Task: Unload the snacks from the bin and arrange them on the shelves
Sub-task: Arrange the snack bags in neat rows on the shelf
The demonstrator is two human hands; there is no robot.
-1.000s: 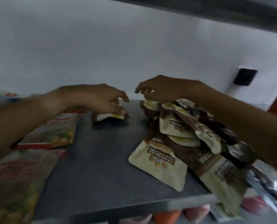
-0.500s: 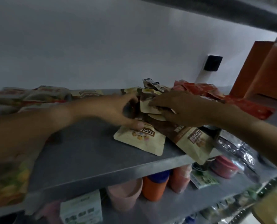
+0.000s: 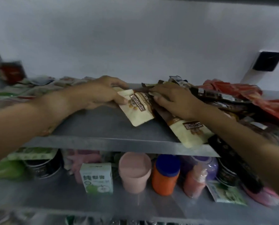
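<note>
Cream snack pouch (image 3: 139, 109) with brown label lies on grey shelf (image 3: 103, 127), left hand (image 3: 103, 93) holds its upper left corner, thumb on top, fingers (image 3: 119, 86) curled behind. Right hand (image 3: 172, 99) just beside, fingers (image 3: 158, 95) fairly straight, pressing flat on dark brown pouches (image 3: 216, 98). Second cream pouch (image 3: 190, 132) under right wrist, reaching shelf front edge. Beyond right fingers, red packets (image 3: 233, 88). Below: pink cup (image 3: 134, 171), orange jar (image 3: 165, 174), green-white carton (image 3: 96, 177).
</note>
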